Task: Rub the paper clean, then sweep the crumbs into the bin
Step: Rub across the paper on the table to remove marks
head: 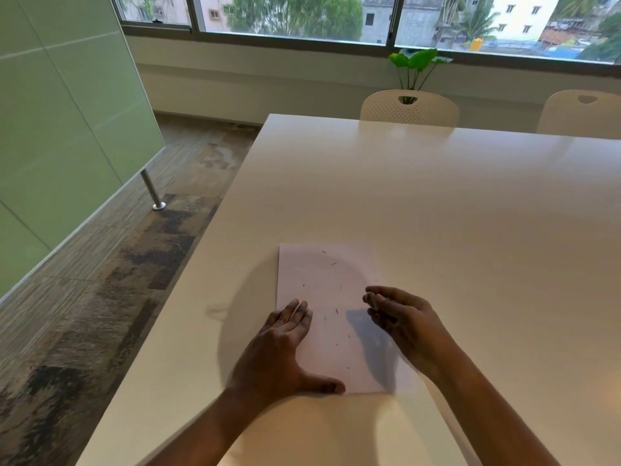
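The white rectangular sheet of paper (327,317) lay flat on the pale glossy table (437,203), low in the frame just left of centre, its long axis running from the near table edge toward the top of the frame. Dark thin eraser crumbs (337,311) were scattered along that axis. The left hand (285,351) pressed flat on the sheet's lower left, fingers spread, grasping nothing. The right hand (400,317) hovered edge-on above the sheet's right border, fingers loosely curled, apparently empty, and looked better placed to sweep leftward. No bin was visible.
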Demonstrator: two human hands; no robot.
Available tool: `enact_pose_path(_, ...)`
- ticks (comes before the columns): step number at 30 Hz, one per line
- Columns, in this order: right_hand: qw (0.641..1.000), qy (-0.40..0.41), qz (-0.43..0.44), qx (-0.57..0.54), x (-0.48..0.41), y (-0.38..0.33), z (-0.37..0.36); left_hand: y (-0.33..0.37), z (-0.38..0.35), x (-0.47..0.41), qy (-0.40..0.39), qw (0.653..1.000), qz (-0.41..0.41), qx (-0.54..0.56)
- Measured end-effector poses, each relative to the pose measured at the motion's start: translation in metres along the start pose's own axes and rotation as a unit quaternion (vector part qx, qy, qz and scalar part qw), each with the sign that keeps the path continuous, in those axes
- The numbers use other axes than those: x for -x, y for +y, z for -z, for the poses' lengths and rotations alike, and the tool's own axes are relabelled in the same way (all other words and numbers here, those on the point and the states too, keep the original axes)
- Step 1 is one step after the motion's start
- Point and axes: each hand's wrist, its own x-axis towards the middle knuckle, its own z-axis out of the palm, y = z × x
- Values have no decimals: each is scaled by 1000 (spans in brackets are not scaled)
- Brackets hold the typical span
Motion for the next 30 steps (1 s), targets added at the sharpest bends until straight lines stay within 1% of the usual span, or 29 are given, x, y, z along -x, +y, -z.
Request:
enact_pose_path(1, 997, -9, -33, -75, 1, -2, 3, 0, 0, 0, 11, 1000, -4, 1)
enact_pose_path(2, 991, -15, -54, -121, 1, -3, 5, 0, 0, 0, 22, 1000, -9, 2)
enact_pose_path(3, 987, -20, -64, -146, 1, -2, 6, 0, 1, 0, 33, 999, -13, 6)
enact_pose_path(6, 988, -26, -59, -142, 0, 1, 6, -1, 2, 1, 56, 998, -18, 23)
enact_pose_path(9, 997, -25, -21, -69, -1, 3, 5, -1, 1, 3, 60, 998, -20, 23)
enact_pose_path(11, 999, -23, 20, 23, -1, 1, -1, 0, 1, 3, 56, 998, -16, 24)
enact_pose_path(12, 995, -17, 46, 87, -2, 0, -4, 0, 0, 4, 54, 998, -14, 26)
enact_pose_path(14, 968, 21, 83, 234, -5, -2, -11, 0, 0, 5, 48, 998, -10, 28)
enact_pose_path(16, 921, 69, 107, 367, -12, -4, -11, 2, 2, 5, 50, 998, -10, 27)
enact_pose_path(17, 901, 89, 118, 407, -15, -6, -7, 2, 3, 5, 54, 998, -11, 26)
enact_pose_path(18, 890, 109, 128, 423, -19, -9, -2, 3, 4, 5, 58, 998, -13, 27)
enact_pose_path(19, 890, 129, 131, 417, -24, -13, 4, 4, 5, 5, 61, 998, -15, 28)
enact_pose_path(22, 909, 199, 108, 351, -39, -23, 24, 5, 7, 5, 61, 998, -21, 28)
enact_pose_path(24, 907, 227, 101, 340, -48, -26, 35, 5, 7, 5, 55, 998, -20, 31)
enact_pose_path(27, 880, 245, 133, 385, -61, -27, 49, 4, 6, 5, 56, 998, -19, 33)
enact_pose_path(30, 833, 267, 197, 443, -70, -27, 55, 0, 3, 5, 64, 997, -15, 34)
